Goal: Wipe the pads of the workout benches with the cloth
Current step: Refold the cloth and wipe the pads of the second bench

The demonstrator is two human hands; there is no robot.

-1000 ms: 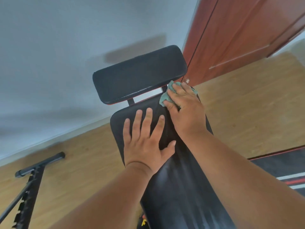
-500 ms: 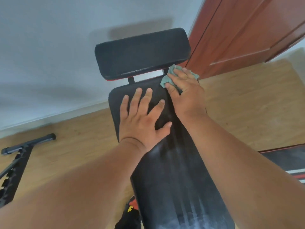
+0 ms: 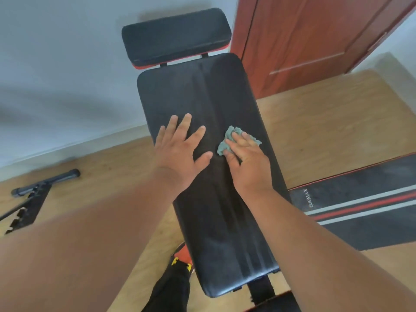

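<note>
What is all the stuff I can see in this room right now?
long pad: one, black, centre, under both hands
head pad: one, black with red edge, beyond the long pad
cloth: one, teal, bunched on the long pad
door: one, reddish brown, upper right
striped pad: one, black with red and white stripes, right
metal bar: one, dark, floor at left
left hand: flat on the long pad
right hand: pressing the cloth

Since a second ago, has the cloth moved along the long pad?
Yes. The cloth under the right hand has come down from the long pad's top right corner by the headrest pad to about mid-pad, toward the camera.
</note>
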